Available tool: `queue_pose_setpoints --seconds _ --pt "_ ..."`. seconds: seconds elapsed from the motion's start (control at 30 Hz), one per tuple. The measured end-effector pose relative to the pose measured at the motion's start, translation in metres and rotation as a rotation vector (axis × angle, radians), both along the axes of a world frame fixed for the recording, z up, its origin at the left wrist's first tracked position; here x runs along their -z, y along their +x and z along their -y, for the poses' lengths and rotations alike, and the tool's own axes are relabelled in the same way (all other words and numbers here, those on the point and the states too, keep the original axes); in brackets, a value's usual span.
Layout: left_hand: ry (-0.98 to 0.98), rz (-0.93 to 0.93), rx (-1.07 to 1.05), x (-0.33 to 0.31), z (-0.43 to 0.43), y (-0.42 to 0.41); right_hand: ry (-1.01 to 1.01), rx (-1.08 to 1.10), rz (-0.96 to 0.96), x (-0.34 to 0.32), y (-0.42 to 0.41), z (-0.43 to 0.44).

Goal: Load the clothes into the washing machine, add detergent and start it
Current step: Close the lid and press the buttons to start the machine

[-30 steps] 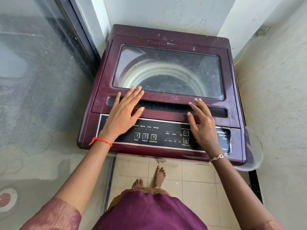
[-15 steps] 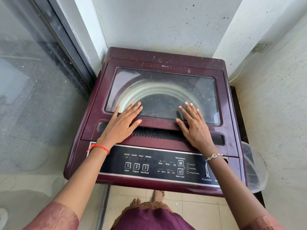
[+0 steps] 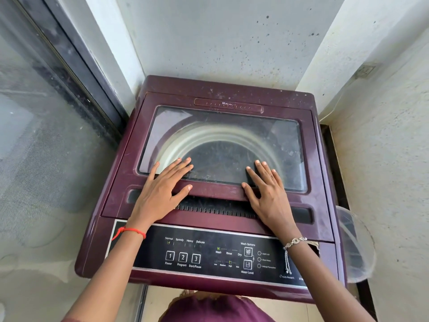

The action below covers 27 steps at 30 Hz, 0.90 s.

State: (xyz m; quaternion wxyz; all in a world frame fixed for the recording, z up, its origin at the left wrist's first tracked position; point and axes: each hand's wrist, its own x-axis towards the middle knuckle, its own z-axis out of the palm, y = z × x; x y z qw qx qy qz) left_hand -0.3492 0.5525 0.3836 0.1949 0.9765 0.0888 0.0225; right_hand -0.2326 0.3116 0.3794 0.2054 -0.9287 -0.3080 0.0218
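A maroon top-loading washing machine (image 3: 232, 89) stands in a wall corner with its glass lid (image 3: 220, 140) down. Through the glass I see the pale drum ring; what lies inside is too dark to tell. My left hand (image 3: 162, 191) lies flat, fingers spread, on the lid's front left edge. My right hand (image 3: 269, 194) lies flat on the front right edge, fingers on the glass. Below my wrists is the black control panel (image 3: 209, 254) with Power, Program and Start/Pause buttons; small green lights glow at Wash and High. No clothes or detergent are in view.
A glass door with a dark frame (image 3: 58, 66) runs along the left. Rough walls (image 3: 383, 159) close the back and right. A clear plastic bowl-like object (image 3: 355, 247) is wedged between the machine and the right wall.
Both hands slid forward from the panel and handle recess onto the lid's front edge and glass. The view tilted up, hiding the floor and feet.
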Motion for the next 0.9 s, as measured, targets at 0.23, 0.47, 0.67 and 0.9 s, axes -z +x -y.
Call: queue_pose_setpoints --seconds 0.23,0.47,0.67,0.9 --pt "-0.024 0.026 -0.02 -0.0002 0.0009 0.0001 -0.006 0.009 0.01 -0.0005 -0.0008 -0.0005" --pt "-0.031 0.04 -0.021 -0.0005 0.0011 -0.0001 0.003 0.011 0.014 0.0 -0.0016 0.0009" --pt "-0.014 0.029 -0.014 -0.0011 0.0009 -0.0008 0.034 0.02 0.008 -0.0036 -0.0037 0.0006" --pt "-0.006 0.056 0.003 -0.0013 0.0009 -0.0011 0.041 0.03 0.006 -0.0063 -0.0052 -0.0003"
